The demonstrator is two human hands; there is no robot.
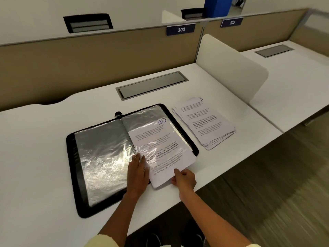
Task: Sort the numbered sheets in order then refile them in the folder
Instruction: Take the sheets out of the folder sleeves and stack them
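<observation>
Head view: right hand (184,180) pinches sheet 10 (160,148) over folder (99,157); left hand (138,171) flat, open.

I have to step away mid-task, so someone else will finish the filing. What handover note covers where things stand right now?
Left hand: flat on the open folder, holding the sleeve by the spine.
Right hand: pinching the near edge of sheet 10, which is partly inside the right-hand sleeve and sticks out over the folder's near edge.
Stack: loose on the desk, right of the folder, top sheet marked 3.
Done: not clear how many sheets are filed.
Left: seat sheet 10, then handle the stack.
</observation>
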